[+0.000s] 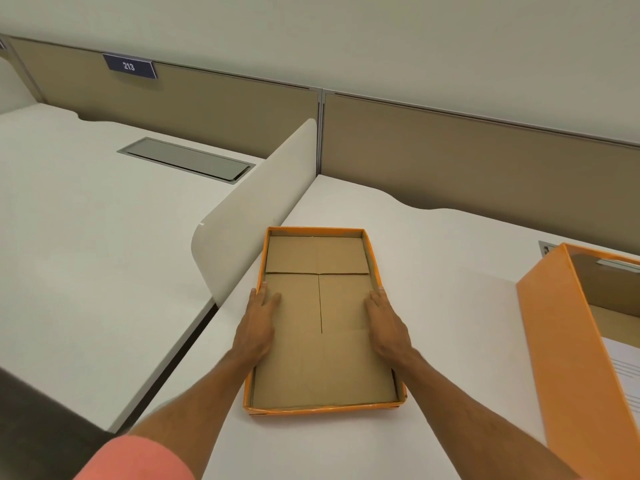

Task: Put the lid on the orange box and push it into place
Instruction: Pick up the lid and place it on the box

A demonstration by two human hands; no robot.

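White worktop [433, 271], beige partitions behind. Lid [322, 408] lies inside-up at centre, long axis 12–6 o'clock. Left hand [258, 323] & right hand [386, 323] lie flat, fingers [268, 296] straight and together, against lid's 9 & 3 o'clock walls, not clenched. Orange box [561, 341] at 3 o'clock, open, apart from lid.

Orange box [554, 341] cut off at right edge; contents unclear
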